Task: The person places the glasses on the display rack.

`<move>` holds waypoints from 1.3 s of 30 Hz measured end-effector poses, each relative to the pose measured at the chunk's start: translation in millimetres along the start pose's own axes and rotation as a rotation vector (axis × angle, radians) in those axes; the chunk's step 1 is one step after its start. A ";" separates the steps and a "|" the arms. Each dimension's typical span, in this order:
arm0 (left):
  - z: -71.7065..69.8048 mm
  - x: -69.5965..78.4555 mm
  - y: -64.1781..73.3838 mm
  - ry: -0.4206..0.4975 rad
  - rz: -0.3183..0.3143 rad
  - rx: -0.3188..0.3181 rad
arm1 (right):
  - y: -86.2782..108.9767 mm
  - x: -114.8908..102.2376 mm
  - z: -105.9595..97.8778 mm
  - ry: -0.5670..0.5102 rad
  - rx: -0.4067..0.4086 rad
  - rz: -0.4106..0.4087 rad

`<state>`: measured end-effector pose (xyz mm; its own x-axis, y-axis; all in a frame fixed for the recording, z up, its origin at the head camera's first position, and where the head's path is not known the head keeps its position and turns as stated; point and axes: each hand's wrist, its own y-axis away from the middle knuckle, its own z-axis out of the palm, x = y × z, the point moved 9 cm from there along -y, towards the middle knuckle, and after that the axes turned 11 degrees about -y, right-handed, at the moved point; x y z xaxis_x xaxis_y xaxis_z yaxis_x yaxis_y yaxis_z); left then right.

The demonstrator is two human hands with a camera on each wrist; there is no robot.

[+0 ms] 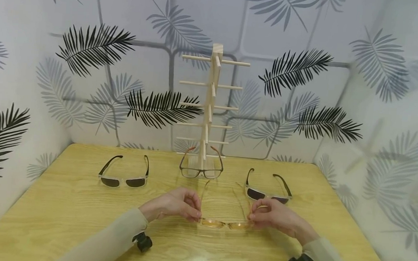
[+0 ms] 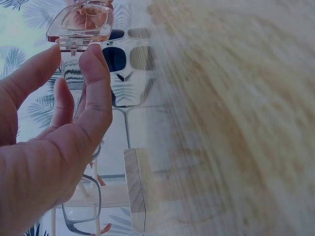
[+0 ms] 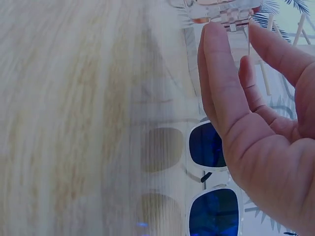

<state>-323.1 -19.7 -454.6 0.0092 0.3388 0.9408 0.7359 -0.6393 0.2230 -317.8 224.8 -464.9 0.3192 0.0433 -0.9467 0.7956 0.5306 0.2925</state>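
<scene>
Both hands hold a pair of clear-framed glasses (image 1: 212, 223) with amber-tinted lenses, low over the near part of the table. The left hand (image 1: 179, 203) pinches its left hinge corner between thumb and fingertips. At the opposite hinge corner, the right hand (image 1: 277, 217) does the same. The unfolded temples point away toward the rack. In the left wrist view, the pinched corner (image 2: 81, 30) of the clear frame shows above the fingertips. The right wrist view shows the other end of the frame (image 3: 224, 12) at the top edge.
A wooden peg rack (image 1: 214, 78) stands at the table's back, with dark-framed glasses (image 1: 201, 173) at its base. White-framed sunglasses (image 1: 123, 182) lie at left; a similar pair of sunglasses (image 1: 255, 193) sits right behind the right hand. Leaf-patterned walls (image 1: 144, 61) enclose the wooden table (image 1: 61, 209).
</scene>
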 end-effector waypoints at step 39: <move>-24.2 36.6 18.3 -0.039 0.231 0.080 | 1.1 -35.3 15.2 -0.136 -0.130 -0.131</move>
<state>-325.7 -35.7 -409.9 0.2088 0.2175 0.9535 0.7625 -0.6467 -0.0194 -320.4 210.9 -429.0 0.2911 -0.1425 -0.9460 0.7643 0.6295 0.1403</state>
